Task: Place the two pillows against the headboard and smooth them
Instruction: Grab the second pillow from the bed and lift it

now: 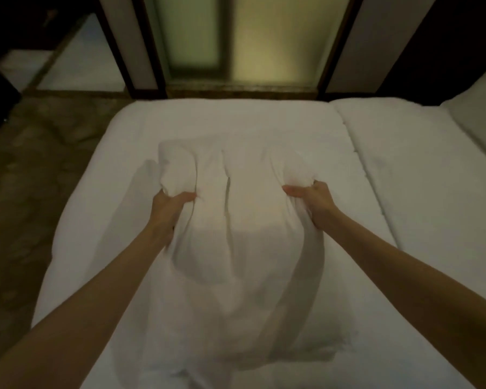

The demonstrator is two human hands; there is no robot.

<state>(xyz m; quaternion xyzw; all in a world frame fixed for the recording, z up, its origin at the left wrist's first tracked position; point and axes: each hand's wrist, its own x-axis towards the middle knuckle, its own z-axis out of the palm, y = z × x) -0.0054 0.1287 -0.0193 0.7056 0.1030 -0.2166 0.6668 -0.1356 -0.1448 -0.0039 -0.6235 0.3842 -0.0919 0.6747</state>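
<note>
A white pillow [236, 220] hangs lengthwise in front of me over the white bed [101, 164], its lower end drooping toward me. My left hand [170, 204] is clenched on its left side, and my right hand [313, 202] is clenched on its right side, both bunching the cover. A second white pillow [477, 119] lies at the far right edge of the view. No headboard can be made out.
A second white mattress or duvet section [404, 164] adjoins the bed on the right. Past the bed's far edge stands a frosted glass panel [253, 37] in dark frames. Patterned carpet [20, 178] runs along the left side.
</note>
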